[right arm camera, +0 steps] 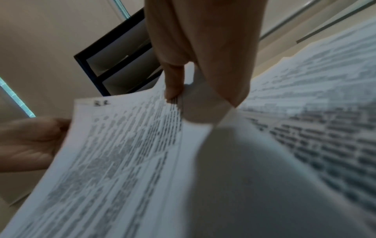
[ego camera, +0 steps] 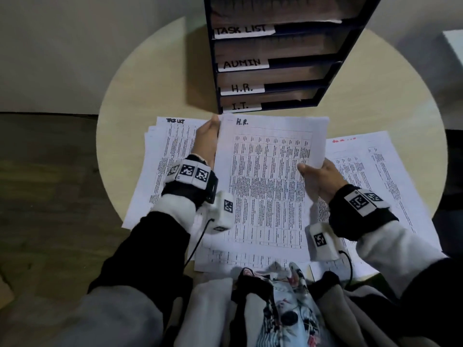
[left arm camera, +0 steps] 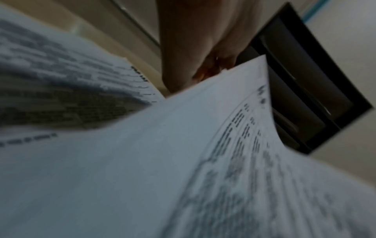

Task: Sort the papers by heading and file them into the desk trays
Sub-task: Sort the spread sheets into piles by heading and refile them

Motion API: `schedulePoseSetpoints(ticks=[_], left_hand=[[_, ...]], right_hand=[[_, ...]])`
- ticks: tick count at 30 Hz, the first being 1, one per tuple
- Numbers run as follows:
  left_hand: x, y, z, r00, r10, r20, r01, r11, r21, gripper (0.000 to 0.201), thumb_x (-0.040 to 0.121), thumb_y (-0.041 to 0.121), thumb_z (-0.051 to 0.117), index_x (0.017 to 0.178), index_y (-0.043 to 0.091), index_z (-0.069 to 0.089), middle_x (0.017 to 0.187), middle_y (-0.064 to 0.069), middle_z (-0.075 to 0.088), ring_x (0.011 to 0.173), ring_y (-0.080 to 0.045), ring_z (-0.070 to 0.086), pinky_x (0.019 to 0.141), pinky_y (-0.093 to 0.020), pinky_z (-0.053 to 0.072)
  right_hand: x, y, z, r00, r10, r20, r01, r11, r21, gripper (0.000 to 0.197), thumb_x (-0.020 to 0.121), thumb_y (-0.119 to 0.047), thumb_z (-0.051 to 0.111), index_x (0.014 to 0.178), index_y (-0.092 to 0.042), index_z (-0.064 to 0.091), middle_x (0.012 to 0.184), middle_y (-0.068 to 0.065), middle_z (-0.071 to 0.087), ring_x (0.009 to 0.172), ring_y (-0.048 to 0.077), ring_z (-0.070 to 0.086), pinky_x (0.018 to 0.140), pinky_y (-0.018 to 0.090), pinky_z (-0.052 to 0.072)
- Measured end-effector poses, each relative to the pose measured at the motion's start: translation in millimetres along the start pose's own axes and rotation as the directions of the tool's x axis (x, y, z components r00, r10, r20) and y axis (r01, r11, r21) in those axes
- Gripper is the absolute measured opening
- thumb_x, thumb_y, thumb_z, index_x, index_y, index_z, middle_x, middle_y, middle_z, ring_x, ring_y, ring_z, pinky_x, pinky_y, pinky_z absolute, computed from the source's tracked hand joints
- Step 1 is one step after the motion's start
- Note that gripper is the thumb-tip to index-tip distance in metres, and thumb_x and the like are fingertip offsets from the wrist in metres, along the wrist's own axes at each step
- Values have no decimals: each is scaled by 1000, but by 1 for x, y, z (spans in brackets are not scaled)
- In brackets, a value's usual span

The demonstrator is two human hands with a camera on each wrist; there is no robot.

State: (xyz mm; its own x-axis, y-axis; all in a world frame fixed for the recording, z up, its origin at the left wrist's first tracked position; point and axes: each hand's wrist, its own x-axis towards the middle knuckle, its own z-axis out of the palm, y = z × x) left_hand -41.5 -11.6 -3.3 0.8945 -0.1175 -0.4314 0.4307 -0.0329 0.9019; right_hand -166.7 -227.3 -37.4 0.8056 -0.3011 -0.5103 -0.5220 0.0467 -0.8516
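A printed sheet headed "H.R." (ego camera: 265,176) is held lifted over the round table, in front of the black tray rack (ego camera: 273,58). My left hand (ego camera: 208,139) grips its upper left edge, fingers behind the paper. My right hand (ego camera: 318,179) pinches its right edge, thumb on top (right arm camera: 173,87). The same H.R. sheet (right arm camera: 122,153) fills the right wrist view and, blurred, the left wrist view (left arm camera: 183,161). The rack's slots are labelled TASK LIST (ego camera: 240,30), ADMIN (ego camera: 241,63), H.R. (ego camera: 241,88) and I.T. (ego camera: 240,106).
A stack headed "TASK LIST" (ego camera: 170,151) lies on the table at the left. Another pile with a red heading (ego camera: 375,171) lies at the right. More sheets (ego camera: 250,259) lie under the held one near the front edge. The beige table (ego camera: 150,83) shows around the rack.
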Motion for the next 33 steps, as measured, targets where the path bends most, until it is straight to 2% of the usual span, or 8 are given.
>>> schedulePoseSetpoints(ticks=[3, 6, 12, 15, 20, 24, 29, 33], left_hand=[[-10, 3, 7, 996, -17, 90, 8, 995, 102, 78, 82, 71, 38, 130, 11, 53, 127, -3, 60, 118, -18, 55, 105, -36, 38], [-24, 12, 16, 980, 167, 105, -182, 972, 150, 35, 92, 26, 56, 121, 7, 56, 112, -2, 65, 105, -16, 60, 100, -36, 44], [-47, 80, 35, 846, 532, -33, -527, 844, 99, 43, 91, 21, 56, 127, 0, 48, 128, -14, 57, 120, -21, 54, 103, -38, 45], [-67, 101, 38, 765, 643, -32, -644, 765, -2, 41, 76, 37, 63, 105, 10, 51, 101, 0, 63, 89, 9, 61, 83, -15, 50], [-68, 73, 35, 820, 571, -29, -572, 817, -77, 63, 54, 45, 77, 102, 16, 48, 88, 12, 67, 79, 5, 64, 75, -16, 51], [-63, 39, 36, 897, 442, -19, -441, 897, 45, 92, 55, 67, 73, 116, 2, 52, 108, -15, 66, 98, -26, 64, 91, -41, 53], [-53, 49, 42, 894, 448, -4, -439, 877, 194, 59, 89, 35, 57, 135, 2, 40, 138, -11, 47, 128, -22, 44, 111, -39, 34], [-35, 36, 40, 950, 310, 36, -310, 928, 205, 35, 93, 17, 54, 126, 5, 50, 115, -1, 58, 107, -15, 52, 101, -32, 41]], right_hand=[[-4, -16, -6, 985, -109, -134, 114, 993, 35, 11, 89, -10, 56, 99, -9, 52, 74, 0, 51, 67, 16, 50, 63, 31, 46], [-12, -48, -11, 917, -342, -207, 369, 923, 109, 36, 86, 3, 53, 114, -13, 39, 88, -2, 55, 74, 7, 59, 64, 27, 53], [-38, -124, -16, 543, -776, -322, 831, 552, 72, 50, 83, 8, 51, 120, -4, 19, 115, 9, 43, 94, -6, 58, 87, 18, 45], [-48, -141, -18, 444, -807, -389, 892, 440, 106, 45, 86, 2, 57, 117, -5, 25, 106, -12, 61, 98, 0, 60, 89, 20, 45], [-53, -124, -14, 533, -686, -495, 823, 557, 113, 37, 77, -19, 68, 106, -14, 46, 93, -11, 59, 80, -10, 58, 77, 13, 45], [-43, -101, -13, 610, -659, -441, 757, 649, 76, 13, 76, -18, 71, 82, -22, 60, 68, -23, 68, 68, -8, 60, 66, 17, 49], [-34, -111, -26, 470, -740, -481, 813, 575, -91, 8, 86, -9, 60, 86, -9, 52, 75, -17, 56, 68, -14, 49, 65, 13, 40], [-9, -101, -31, 670, -635, -385, 652, 751, -103, 19, 80, -15, 53, 87, -25, 39, 92, 4, 55, 80, 4, 55, 70, 23, 45]])
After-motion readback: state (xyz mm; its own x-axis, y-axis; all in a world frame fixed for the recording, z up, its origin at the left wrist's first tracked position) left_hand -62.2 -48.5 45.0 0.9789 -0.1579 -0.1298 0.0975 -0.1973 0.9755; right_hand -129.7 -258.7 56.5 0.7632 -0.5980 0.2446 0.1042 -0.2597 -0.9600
